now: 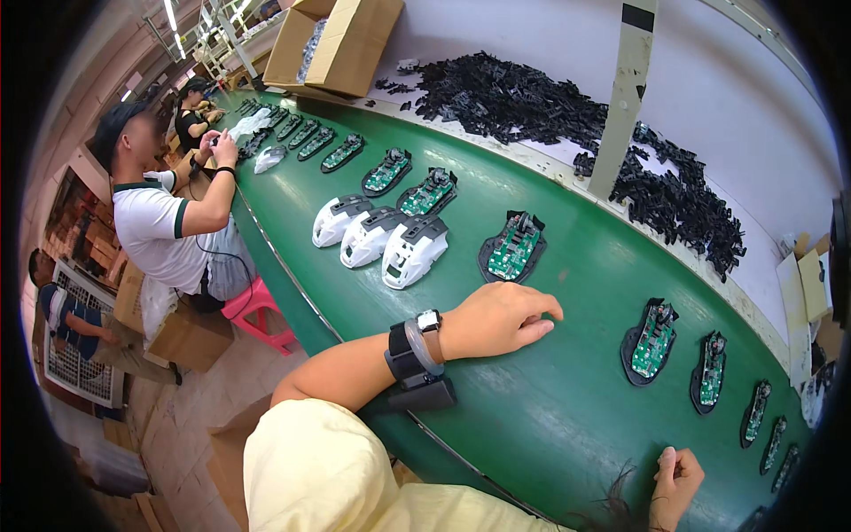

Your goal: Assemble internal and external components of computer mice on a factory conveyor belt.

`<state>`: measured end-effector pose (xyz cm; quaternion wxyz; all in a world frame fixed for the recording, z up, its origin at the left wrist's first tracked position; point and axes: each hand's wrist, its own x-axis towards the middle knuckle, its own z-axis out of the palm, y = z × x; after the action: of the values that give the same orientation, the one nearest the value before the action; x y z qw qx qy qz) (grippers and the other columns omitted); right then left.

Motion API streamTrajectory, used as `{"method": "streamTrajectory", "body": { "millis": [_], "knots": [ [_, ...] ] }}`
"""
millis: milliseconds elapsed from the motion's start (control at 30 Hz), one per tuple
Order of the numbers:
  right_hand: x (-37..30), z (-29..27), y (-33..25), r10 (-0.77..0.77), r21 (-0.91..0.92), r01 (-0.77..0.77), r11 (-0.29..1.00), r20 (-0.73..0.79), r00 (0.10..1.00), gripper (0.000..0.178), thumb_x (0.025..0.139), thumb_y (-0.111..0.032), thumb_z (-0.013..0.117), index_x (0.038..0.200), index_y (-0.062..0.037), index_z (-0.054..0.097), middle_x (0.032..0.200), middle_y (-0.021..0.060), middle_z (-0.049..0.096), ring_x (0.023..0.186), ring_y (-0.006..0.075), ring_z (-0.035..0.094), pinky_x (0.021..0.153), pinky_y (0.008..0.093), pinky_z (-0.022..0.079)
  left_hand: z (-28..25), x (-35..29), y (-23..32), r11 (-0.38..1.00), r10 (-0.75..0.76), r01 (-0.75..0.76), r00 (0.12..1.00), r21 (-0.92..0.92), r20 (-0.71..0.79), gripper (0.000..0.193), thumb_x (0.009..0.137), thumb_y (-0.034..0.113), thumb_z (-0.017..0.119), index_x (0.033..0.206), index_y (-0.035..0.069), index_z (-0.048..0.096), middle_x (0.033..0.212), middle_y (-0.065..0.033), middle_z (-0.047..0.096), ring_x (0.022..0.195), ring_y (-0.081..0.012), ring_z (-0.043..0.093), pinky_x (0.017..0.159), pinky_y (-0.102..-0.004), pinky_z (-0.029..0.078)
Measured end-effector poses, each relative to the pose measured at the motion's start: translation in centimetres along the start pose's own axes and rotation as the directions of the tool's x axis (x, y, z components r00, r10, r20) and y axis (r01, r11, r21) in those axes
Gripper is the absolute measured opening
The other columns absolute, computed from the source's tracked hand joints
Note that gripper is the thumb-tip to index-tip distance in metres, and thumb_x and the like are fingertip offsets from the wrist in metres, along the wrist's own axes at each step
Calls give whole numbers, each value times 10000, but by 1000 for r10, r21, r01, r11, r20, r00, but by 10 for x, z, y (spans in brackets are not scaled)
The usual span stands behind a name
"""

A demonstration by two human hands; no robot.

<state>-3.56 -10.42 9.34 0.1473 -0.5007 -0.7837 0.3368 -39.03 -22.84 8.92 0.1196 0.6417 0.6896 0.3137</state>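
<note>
Hands rest on the green surface [532,417], neither holding anything. The left hand [496,319] lies loosely curled, fingertips down, just short of a black base with a green circuit board [512,246]. Reaching for that board would go best gripping its black edges. The right hand [675,474] is fisted near the lower edge.

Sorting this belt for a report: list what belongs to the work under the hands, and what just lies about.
In the work: left hand, right hand, green belt, circuit boards, white shells.
Lying about: black parts heap, cardboard box, pink stool.
</note>
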Motion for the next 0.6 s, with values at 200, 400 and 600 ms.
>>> {"method": "streamTrajectory", "body": {
  "millis": [200,400,600],
  "knots": [
    [-9,1,22,10,128,9,992,-151,989,303,867,-132,602,619,-8,481,584,-15,452,516,70,382,473,250,280,-16,2,32,988,44,-32,996,152,-78,241,807,158,649,1038,86,639,913,-84,646,793,-240,615,706,-343,494],
    [8,-29,-8,-260,-129,255,958,-20,965,162,787,-96,676,673,1,614,592,117,575,509,238,548,496,318,415,-64,-64,-18,769,-245,374,921,518,-302,613,686,126,749,1250,66,513,1298,-172,462,1160,-364,468,945,-430,401],
    [70,-57,-48,-662,-211,657,724,56,747,131,823,-130,657,757,-34,596,673,112,574,587,279,567,540,364,453,-60,-78,-43,802,-222,359,921,477,-320,636,722,48,687,1315,83,460,1381,-168,400,1222,-378,423,1003,-422,352]
  ]
}}
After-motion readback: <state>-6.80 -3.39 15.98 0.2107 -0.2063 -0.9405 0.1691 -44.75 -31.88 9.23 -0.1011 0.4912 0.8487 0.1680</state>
